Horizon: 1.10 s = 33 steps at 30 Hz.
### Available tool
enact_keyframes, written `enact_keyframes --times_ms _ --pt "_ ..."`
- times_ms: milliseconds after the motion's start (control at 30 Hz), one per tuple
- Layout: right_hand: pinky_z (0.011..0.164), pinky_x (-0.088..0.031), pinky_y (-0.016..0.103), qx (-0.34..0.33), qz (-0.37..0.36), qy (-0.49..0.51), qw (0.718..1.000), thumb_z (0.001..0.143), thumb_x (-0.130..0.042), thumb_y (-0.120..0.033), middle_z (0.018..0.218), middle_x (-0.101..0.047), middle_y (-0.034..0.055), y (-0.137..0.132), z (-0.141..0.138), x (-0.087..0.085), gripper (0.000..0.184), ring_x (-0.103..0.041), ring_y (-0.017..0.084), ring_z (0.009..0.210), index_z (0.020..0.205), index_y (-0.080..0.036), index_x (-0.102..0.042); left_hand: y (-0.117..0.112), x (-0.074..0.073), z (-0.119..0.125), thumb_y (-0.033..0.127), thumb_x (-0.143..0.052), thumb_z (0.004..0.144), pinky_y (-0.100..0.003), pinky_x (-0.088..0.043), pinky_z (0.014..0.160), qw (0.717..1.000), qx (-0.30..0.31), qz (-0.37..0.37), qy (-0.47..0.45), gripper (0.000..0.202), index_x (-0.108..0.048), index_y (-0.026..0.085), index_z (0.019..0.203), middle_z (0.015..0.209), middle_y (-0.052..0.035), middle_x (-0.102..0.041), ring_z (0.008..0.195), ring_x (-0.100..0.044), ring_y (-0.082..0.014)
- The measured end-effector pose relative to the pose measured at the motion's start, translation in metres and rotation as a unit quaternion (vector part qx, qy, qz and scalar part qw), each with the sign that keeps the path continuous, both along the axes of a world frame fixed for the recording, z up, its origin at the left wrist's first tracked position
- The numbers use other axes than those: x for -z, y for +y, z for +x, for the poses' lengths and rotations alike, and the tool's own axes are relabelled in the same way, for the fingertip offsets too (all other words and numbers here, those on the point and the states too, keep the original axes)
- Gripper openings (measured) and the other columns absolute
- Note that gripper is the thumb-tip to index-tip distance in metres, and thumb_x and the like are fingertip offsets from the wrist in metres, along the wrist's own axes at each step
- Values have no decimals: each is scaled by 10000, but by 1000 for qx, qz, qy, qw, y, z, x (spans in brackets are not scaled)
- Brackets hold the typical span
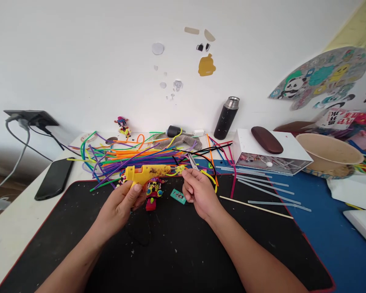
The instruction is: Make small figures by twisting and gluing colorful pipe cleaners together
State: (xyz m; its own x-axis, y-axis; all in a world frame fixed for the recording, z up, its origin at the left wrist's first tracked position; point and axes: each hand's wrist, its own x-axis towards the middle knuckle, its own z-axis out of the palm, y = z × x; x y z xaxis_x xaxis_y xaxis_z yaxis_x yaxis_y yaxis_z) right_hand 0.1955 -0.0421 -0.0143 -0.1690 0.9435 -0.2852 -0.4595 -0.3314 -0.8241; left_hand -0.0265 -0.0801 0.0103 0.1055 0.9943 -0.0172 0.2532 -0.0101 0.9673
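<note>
My left hand (122,205) is wrapped round the handle of a yellow hot glue gun (151,174), its nozzle pointing right. Pinched in the fingers of my right hand (199,191) is a small yellow pipe-cleaner piece (180,169), close to the nozzle tip; whether they touch I cannot tell. A colourful pipe-cleaner doll (153,191) lies on the black mat just below the gun. Between my hands rests a small teal card (178,196). Scissors (192,162) lie behind my right hand, partly hidden by it.
Many coloured pipe cleaners (125,156) spread along the back. Clear glue sticks (268,187) and a thin wooden stick (256,206) lie at right. A black flask (227,118), white box (268,150) and beige bowl (329,150) stand behind. A phone (55,179) lies at left.
</note>
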Motion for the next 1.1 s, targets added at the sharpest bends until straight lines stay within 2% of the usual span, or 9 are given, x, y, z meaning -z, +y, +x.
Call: enact_keyframes --times_ms 600,900,1100 --pt "352 -179 178 -3 -2 -2 1000 716 -858 -542 462 -380 -126 -1 0 -1 445 -378 55 351 795 -202 -582 1 1 -3 716 -491 960 -290 -327 490 1000 -5 12 19 546 -539 215 747 601 16 -448 536 -386 -150" --pt "353 -175 175 -4 -6 0 1000 691 -872 -562 457 -376 -127 0 0 -3 478 -384 55 354 787 -201 -574 1 1 -4 731 -468 959 -290 -336 505 998 1 28 61 586 -528 212 694 593 12 -462 533 -397 -145" --pt "355 -178 178 -3 -6 6 1000 723 -856 -532 461 -380 -125 -1 1 -2 439 -379 57 356 793 -202 -575 -1 4 -6 707 -455 981 -292 -342 536 997 5 32 74 585 -528 203 695 606 10 -472 553 -410 -146"
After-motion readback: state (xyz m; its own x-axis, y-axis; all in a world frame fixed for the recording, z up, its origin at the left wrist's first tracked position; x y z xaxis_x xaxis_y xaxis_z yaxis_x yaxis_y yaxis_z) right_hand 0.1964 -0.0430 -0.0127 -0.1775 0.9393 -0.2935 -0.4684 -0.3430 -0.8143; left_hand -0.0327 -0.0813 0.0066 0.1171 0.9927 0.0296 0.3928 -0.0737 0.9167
